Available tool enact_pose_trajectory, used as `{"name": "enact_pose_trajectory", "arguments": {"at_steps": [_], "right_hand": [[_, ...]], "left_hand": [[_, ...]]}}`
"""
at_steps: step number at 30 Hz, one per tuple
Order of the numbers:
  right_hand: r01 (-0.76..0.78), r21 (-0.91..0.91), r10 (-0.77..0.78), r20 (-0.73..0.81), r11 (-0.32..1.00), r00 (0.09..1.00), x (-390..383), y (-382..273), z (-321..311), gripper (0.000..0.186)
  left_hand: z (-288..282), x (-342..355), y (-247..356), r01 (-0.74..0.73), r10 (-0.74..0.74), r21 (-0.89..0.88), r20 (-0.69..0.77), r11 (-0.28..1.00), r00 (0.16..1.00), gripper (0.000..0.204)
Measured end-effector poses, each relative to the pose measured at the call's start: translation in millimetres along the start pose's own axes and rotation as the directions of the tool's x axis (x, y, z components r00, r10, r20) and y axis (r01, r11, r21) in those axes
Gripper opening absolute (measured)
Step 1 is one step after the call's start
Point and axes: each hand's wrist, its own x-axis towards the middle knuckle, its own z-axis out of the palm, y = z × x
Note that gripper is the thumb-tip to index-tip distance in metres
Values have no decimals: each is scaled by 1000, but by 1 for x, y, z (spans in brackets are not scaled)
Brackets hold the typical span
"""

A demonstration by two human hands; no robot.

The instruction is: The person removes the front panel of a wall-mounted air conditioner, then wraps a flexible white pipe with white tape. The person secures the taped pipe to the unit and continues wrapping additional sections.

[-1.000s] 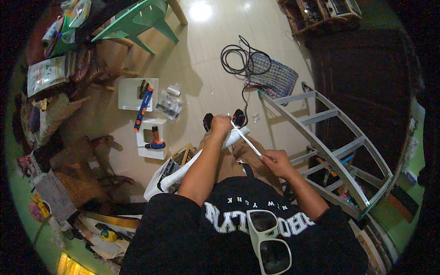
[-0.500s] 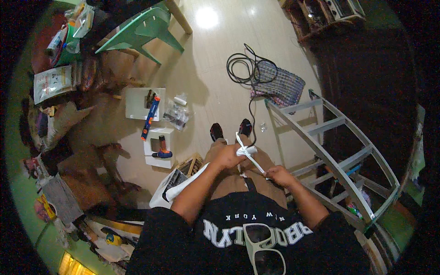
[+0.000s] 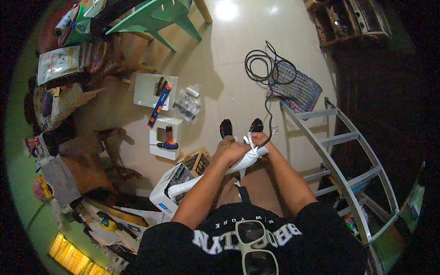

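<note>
A white-wrapped tube [image 3: 247, 161] runs from a boxy white appliance [image 3: 161, 198] at my left up between my hands. My left hand [image 3: 233, 149] is closed around the tube near its far end. White tape [image 3: 248, 140] stands up in loose strips between my hands. My right hand [image 3: 261, 139] is closed on the tape just beyond the tube; its fingertips are partly hidden. A black cable [image 3: 268, 114] comes from the tube's end and lies coiled on the floor ahead.
An aluminium stepladder [image 3: 341, 137] stands to the right, beside a woven mat [image 3: 298, 87]. On the left lie a cordless drill [image 3: 168, 140], a blue-orange spirit level [image 3: 159, 107], white foam pieces [image 3: 142, 89] and plastic bags [image 3: 188, 104]. A green chair [image 3: 160, 18] stands farther off.
My right hand has moved from the lower right, where it held the tape stretched out, up to the tube's far end beside my left hand. The whole view has shifted slightly.
</note>
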Motion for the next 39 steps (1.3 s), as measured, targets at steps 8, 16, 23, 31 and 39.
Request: {"name": "enact_pose_trajectory", "arguments": {"at_steps": [8, 16, 23, 31, 39], "right_hand": [[-19, 124, 61, -349, 992, 935, -63, -44, 6, 15], [-180, -760, -308, -451, 625, 838, -124, -179, 41, 26], [-102, -974, -99, -124, 201, 987, -105, -241, 57, 23], [293, -946, -216, 260, 141, 941, -96, -229, 33, 26], [-135, -990, 328, -136, -24, 935, -76, -204, 8, 17]], "left_hand": [[2, -2, 32, 12, -79, -239, -270, 971, 960, 34], [11, 7, 15, -5, -51, -270, -201, 963, 978, 29], [-4, 0, 30, -92, 44, -139, -310, 986, 950, 23], [-15, -18, 47, -102, 98, 3, -312, 995, 945, 30], [1, -22, 43, -270, 152, -213, -448, 939, 881, 31]]}}
